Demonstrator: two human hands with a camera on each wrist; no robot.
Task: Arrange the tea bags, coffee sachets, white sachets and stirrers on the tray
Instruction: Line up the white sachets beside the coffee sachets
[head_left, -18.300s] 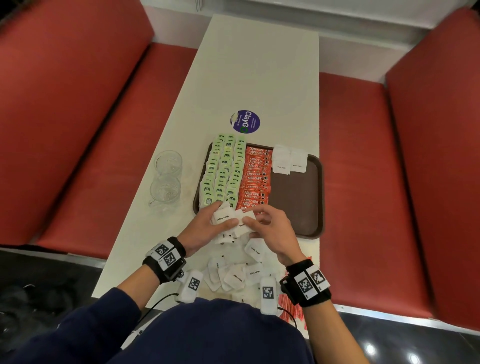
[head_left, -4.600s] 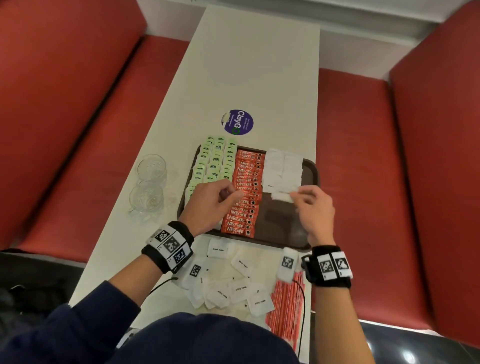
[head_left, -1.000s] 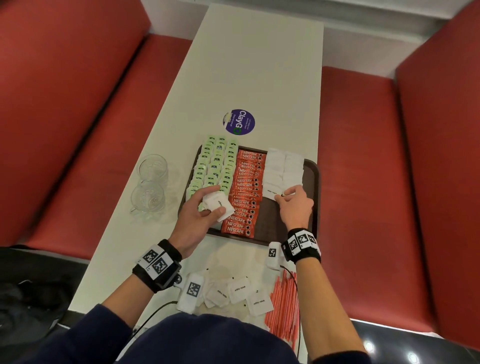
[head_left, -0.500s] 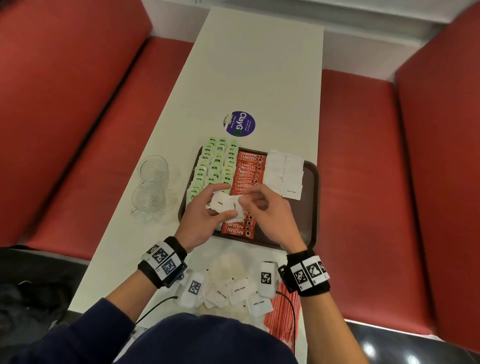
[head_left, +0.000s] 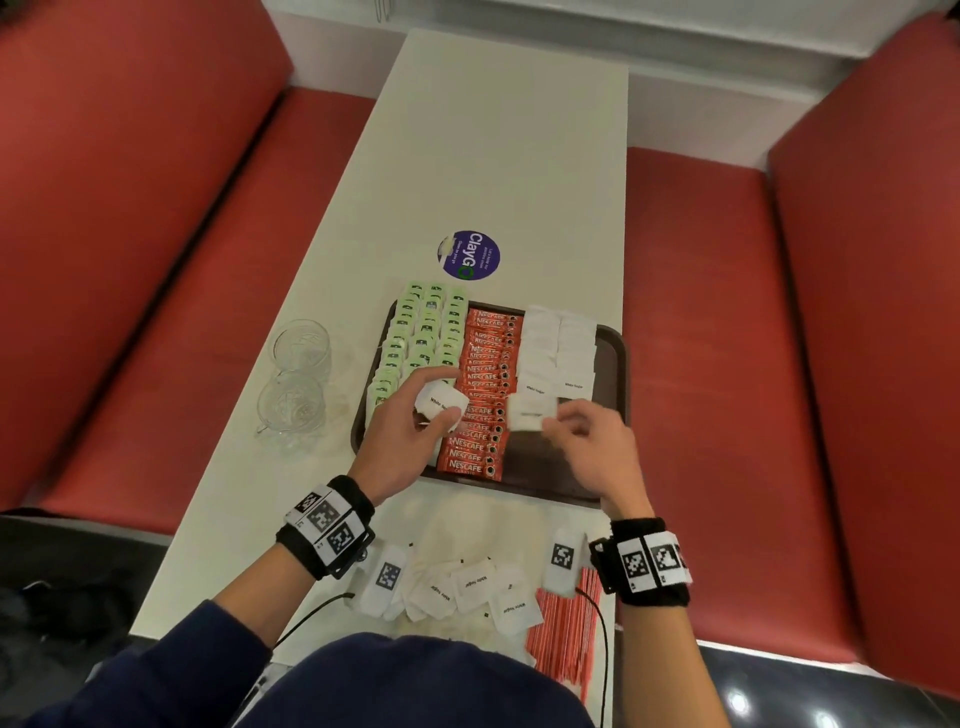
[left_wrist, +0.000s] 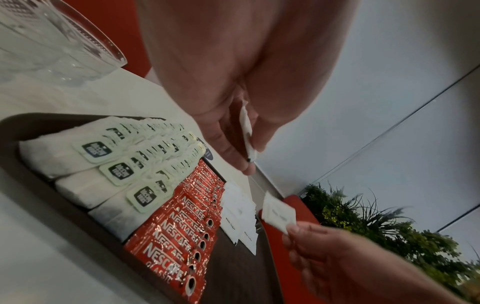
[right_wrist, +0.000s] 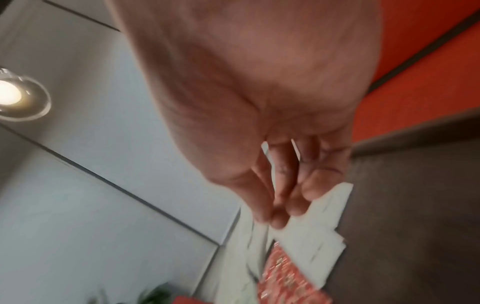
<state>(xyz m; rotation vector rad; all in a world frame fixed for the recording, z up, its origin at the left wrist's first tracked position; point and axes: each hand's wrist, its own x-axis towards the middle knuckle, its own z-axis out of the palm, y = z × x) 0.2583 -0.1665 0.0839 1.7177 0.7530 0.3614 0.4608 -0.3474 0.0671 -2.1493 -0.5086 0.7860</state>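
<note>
Glossy foil coffee sachets (head_left: 480, 395) — matt tray (head_left: 615, 374)

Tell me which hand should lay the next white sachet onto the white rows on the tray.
Right. The right hand already pinches a single white sachet just before the near end of the white rows. The left hand grips a small stack of sachets over the coffee sachets, farther off.
</note>
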